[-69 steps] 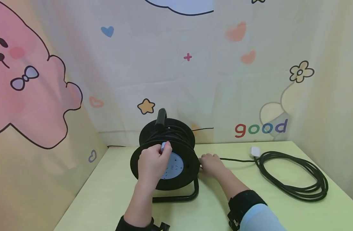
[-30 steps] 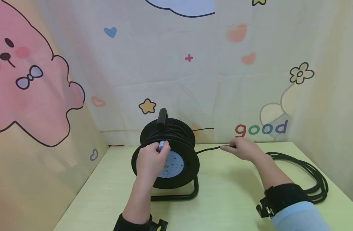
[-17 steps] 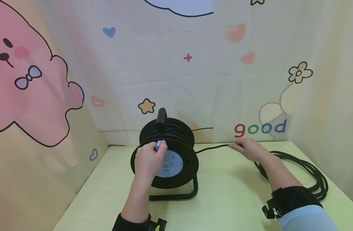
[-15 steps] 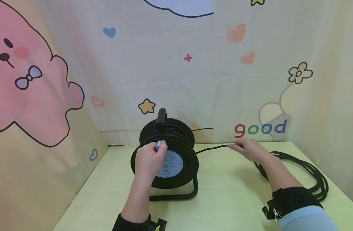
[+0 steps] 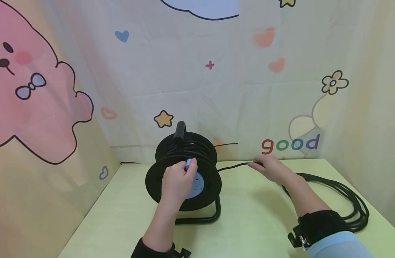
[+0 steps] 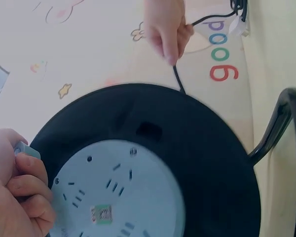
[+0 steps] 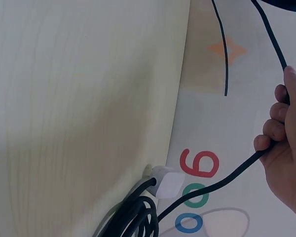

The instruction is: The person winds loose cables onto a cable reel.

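Observation:
A black cable reel (image 5: 152, 179) stands on the table, its front disc bearing a pale blue socket panel (image 6: 118, 187). My left hand (image 5: 178, 182) grips the light blue crank knob (image 5: 188, 164) at the upper part of that disc. Black cable (image 7: 271, 34) runs from the reel's right side to my right hand (image 7: 286, 133), whose fingers curl round it. Beyond that hand the cable slopes down to a loose coil (image 5: 349, 197) at the right of the table. A white plug (image 7: 168, 182) lies by the coil in the right wrist view; my right arm hides it in the head view.
The reel rests on a black tubular frame (image 5: 200, 220) with a carrying handle (image 5: 179, 132) on top. A printed curtain (image 5: 223, 89) hangs behind the pale yellow table (image 5: 242, 222). A thin dark line (image 5: 226, 144) shows on the curtain right of the reel.
My right hand went from beside the reel out to the right along the cable, then slightly back left. The crank knob and left hand have shifted a little right as the panel turned.

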Demonstrator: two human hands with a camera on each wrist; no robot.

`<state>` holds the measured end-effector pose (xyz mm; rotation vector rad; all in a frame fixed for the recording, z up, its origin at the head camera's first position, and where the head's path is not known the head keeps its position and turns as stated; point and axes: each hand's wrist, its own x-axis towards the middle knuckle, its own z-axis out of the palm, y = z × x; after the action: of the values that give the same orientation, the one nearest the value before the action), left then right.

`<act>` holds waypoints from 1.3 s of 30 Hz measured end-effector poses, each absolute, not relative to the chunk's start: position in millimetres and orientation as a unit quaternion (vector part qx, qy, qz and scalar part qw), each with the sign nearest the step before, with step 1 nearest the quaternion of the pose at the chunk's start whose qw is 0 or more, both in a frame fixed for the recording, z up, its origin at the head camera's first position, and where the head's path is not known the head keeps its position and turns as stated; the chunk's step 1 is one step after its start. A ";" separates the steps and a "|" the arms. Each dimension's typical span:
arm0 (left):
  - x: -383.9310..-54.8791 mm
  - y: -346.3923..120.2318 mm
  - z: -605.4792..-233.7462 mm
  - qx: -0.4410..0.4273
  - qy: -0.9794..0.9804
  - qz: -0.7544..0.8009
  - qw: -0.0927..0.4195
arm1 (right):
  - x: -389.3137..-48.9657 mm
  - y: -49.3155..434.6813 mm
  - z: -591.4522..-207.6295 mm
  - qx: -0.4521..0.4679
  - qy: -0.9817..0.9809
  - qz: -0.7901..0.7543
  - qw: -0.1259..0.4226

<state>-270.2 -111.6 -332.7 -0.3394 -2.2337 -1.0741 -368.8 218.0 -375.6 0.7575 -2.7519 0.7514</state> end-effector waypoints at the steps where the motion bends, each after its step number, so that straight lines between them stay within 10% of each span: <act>1: -269.7 -108.8 -333.6 -0.135 -0.848 -0.406 0.313 | -368.8 214.9 -376.0 0.259 -0.926 0.258 0.094; 39: -270.8 -64.7 -372.1 -0.161 -0.953 -0.233 0.108 | -369.5 133.3 -390.5 0.354 -0.912 0.208 0.021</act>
<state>-270.8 -64.7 -372.1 -0.4746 -2.8033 -0.6850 -369.5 133.3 -390.5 1.0962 -2.8266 0.6450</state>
